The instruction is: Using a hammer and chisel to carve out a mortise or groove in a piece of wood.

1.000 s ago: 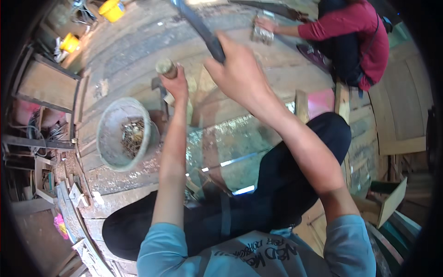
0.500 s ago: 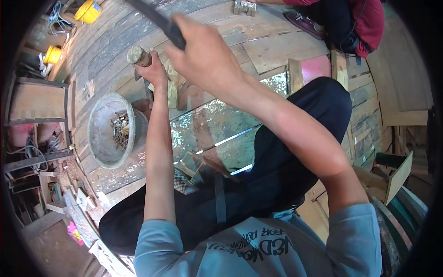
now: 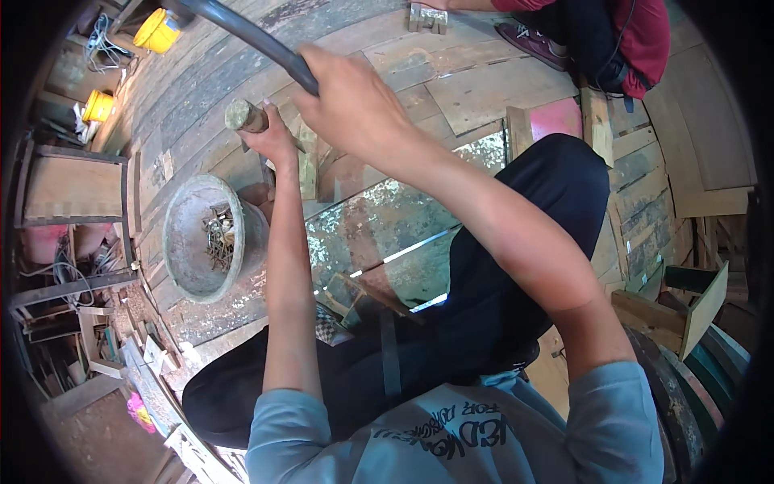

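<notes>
My left hand (image 3: 278, 143) is wrapped round a short, thick wooden handle (image 3: 246, 117) with a pale, battered round end, which looks like a chisel's. Below that hand a wooden block (image 3: 308, 173) shows in part; the tool's working end is hidden. Raised to the right, my right hand (image 3: 355, 105) is closed on a long dark handle (image 3: 254, 36). This handle runs up and left out of the picture, so its head cannot be seen. A grey bucket (image 3: 172, 242) with nails or similar small metal pieces (image 3: 218, 234) stands beside my left forearm.
A co-worker (image 3: 645, 40) in red and dark clothes sits at the upper right, one hand by a small notched wooden block (image 3: 427, 18). Yellow buckets (image 3: 157, 32) stand at the upper left. Wooden frames (image 3: 74, 187) line the left, and boards (image 3: 701, 310) the right.
My right hand has shifted slightly left, and the long dark handle has swung to a flatter slant. My left hand keeps its grip. The whole view has shifted a little.
</notes>
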`<move>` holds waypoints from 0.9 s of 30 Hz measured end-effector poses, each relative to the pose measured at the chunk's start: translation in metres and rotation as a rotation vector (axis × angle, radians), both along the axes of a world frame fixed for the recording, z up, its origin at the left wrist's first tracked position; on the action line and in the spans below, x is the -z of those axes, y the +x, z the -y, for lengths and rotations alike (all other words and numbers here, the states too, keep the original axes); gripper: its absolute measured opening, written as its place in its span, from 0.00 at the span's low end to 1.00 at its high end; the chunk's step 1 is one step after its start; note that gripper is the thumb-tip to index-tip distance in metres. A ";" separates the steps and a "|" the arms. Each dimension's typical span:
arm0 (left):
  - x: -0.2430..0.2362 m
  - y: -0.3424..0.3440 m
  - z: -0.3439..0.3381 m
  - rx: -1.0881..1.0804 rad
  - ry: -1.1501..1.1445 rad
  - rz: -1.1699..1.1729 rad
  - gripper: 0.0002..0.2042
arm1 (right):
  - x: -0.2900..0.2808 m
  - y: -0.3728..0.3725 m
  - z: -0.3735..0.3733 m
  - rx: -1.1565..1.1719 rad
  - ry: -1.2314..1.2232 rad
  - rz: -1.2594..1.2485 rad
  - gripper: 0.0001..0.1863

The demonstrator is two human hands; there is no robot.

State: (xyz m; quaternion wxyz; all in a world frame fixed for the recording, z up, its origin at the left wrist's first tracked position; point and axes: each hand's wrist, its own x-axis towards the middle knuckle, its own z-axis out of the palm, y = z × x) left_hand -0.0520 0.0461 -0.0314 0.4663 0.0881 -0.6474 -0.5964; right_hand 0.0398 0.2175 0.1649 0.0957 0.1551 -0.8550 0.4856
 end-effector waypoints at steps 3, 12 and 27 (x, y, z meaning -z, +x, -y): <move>0.005 0.003 -0.001 0.108 0.133 0.043 0.12 | 0.073 -0.024 -0.003 0.033 0.187 0.241 0.11; -0.016 0.029 0.019 -0.027 0.245 -0.040 0.09 | 0.193 -0.039 -0.007 -0.095 0.530 0.565 0.12; -0.007 0.031 0.000 -0.057 0.211 -0.010 0.11 | 0.213 -0.044 0.006 -0.075 0.551 0.617 0.13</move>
